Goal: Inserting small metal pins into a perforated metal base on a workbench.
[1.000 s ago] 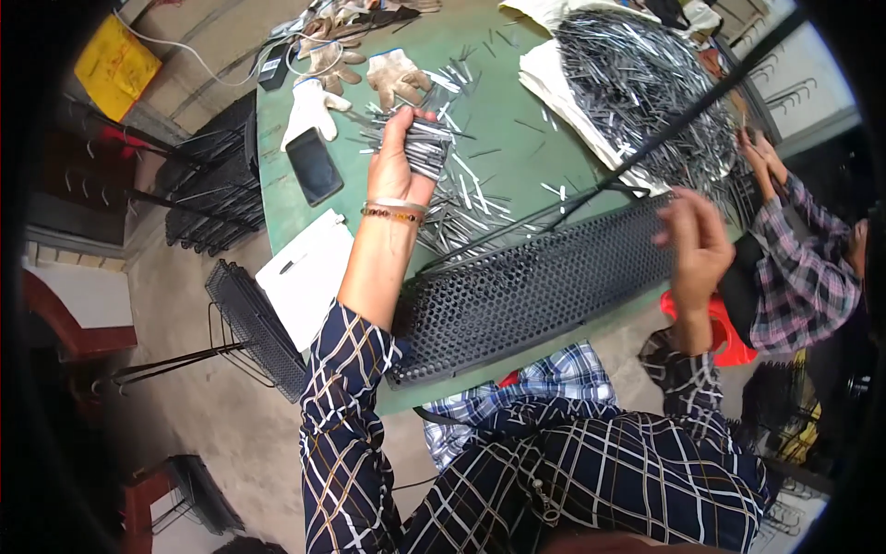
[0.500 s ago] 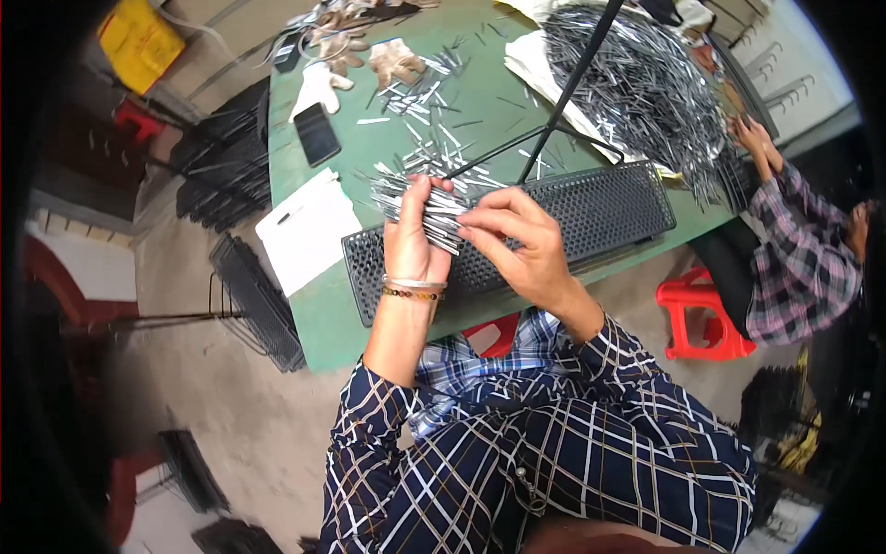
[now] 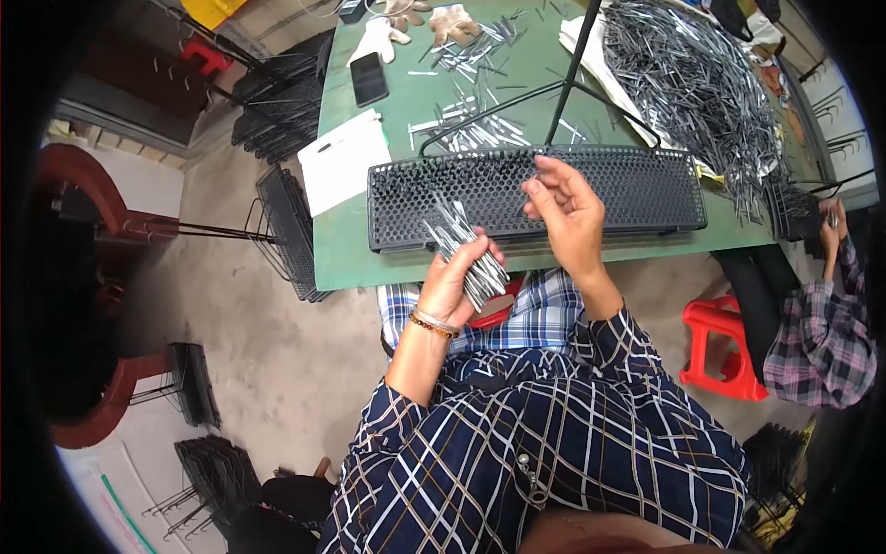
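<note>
My left hand [image 3: 449, 284] is closed around a bundle of thin silvery metal strips [image 3: 475, 263], whose ends fan out past the fingers. It is held at the table's near edge, in front of a long black perforated rack [image 3: 637, 198]. Over the rack's middle is my right hand [image 3: 577, 217], fingers loosely curled and thumb apart, with nothing visible between them. Short dark pieces stand in the rack's holes toward its left end. A black wire frame [image 3: 558, 85] rises behind the rack.
Loose strips [image 3: 480, 129] lie scattered on the green table [image 3: 351, 249]. A large heap of strips [image 3: 692, 83] fills a white sack at the back right. A phone [image 3: 369, 78], gloves [image 3: 454, 25] and white paper [image 3: 346, 166] lie left. A co-worker sits right, near a red stool [image 3: 720, 346].
My left hand has come down toward the table edge with the strips. My right hand has moved away from the bundle, over the rack. The view has shifted, and the rack sits straighter.
</note>
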Action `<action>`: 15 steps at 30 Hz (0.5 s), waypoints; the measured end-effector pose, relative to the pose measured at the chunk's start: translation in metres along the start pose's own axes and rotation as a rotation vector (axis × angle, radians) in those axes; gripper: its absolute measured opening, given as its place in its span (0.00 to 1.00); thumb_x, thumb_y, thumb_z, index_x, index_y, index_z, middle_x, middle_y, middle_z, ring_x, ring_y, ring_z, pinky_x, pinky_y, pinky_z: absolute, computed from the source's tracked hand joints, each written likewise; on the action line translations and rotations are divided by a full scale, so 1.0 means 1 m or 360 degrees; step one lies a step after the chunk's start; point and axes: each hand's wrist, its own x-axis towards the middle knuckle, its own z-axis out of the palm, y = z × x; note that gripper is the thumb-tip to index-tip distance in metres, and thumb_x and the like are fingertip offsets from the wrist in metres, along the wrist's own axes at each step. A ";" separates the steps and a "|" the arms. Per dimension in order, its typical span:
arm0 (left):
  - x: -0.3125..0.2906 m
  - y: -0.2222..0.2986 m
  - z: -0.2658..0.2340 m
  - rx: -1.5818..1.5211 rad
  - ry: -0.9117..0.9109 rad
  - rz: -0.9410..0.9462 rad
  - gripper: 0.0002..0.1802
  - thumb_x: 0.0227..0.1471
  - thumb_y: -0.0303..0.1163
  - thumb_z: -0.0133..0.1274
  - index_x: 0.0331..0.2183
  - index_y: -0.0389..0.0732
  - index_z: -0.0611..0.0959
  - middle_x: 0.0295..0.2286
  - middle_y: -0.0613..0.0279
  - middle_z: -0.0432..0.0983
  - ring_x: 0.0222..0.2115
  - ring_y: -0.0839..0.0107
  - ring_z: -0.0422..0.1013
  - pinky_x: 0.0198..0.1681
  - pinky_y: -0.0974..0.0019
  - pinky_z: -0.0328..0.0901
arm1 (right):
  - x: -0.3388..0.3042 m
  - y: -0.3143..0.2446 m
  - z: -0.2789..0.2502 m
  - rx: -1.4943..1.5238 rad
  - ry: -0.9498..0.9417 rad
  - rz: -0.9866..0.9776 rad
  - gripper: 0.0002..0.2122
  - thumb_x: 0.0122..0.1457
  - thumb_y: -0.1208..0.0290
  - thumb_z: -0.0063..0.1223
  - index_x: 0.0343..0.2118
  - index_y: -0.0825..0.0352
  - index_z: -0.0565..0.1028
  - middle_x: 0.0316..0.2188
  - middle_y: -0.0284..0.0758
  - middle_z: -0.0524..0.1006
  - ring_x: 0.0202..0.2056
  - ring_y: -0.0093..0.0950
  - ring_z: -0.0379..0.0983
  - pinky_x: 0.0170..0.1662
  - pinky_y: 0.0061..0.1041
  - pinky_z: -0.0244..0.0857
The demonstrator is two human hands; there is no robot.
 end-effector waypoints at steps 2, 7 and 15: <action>-0.007 -0.008 -0.008 0.0031 0.0023 -0.0061 0.11 0.51 0.26 0.52 0.38 0.39 0.72 0.26 0.60 0.74 0.27 0.70 0.73 0.30 0.67 0.72 | 0.001 0.005 -0.001 -0.0085 -0.0058 0.0004 0.12 0.57 0.76 0.51 0.45 0.71 0.71 0.31 0.35 0.76 0.27 0.17 0.72 0.29 0.15 0.67; -0.015 -0.007 -0.034 0.0037 0.0025 -0.0149 0.12 0.50 0.27 0.52 0.39 0.38 0.72 0.26 0.60 0.72 0.27 0.70 0.73 0.30 0.67 0.72 | -0.002 0.017 0.012 -0.0120 -0.0045 0.0052 0.11 0.58 0.75 0.50 0.43 0.71 0.71 0.31 0.34 0.76 0.27 0.18 0.73 0.30 0.16 0.68; -0.024 0.004 -0.065 -0.0016 -0.0086 -0.0198 0.16 0.49 0.27 0.53 0.41 0.39 0.70 0.26 0.60 0.71 0.26 0.68 0.72 0.31 0.64 0.71 | 0.013 0.024 0.069 -0.0246 -0.0274 0.0007 0.10 0.57 0.74 0.51 0.41 0.70 0.73 0.32 0.34 0.78 0.28 0.17 0.73 0.30 0.14 0.66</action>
